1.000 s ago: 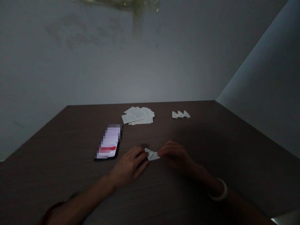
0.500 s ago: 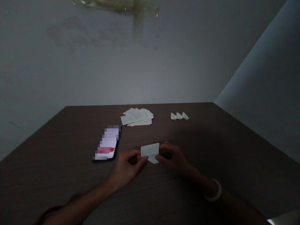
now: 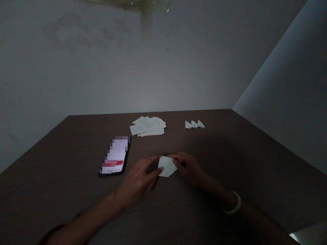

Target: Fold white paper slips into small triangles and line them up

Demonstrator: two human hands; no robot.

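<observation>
A small folded piece of printed paper (image 3: 167, 166) is between my two hands, a little above or on the table; I cannot tell which. My right hand (image 3: 190, 167) pinches its right edge between thumb and fingers. At the paper's left side, my left hand (image 3: 140, 177) has its thumb on the lower left part, with the index finger reaching to the top left corner. The left fingers are slightly blurred. Lines of print run across the paper's near face, and its lower right corner looks angled.
Beyond my hands lies a spread pile of printed paper slips (image 3: 148, 126). Three small folded paper pieces (image 3: 194, 124) stand in a row at the back right. A phone (image 3: 116, 154) with a lit screen rests left of my hands on the dark wooden table (image 3: 63, 153), which meets a wall (image 3: 153, 75).
The paper has turned between my hands, and its outline is now more pointed at the right. My left fingers have shifted along its left edge. The view has moved slightly.
</observation>
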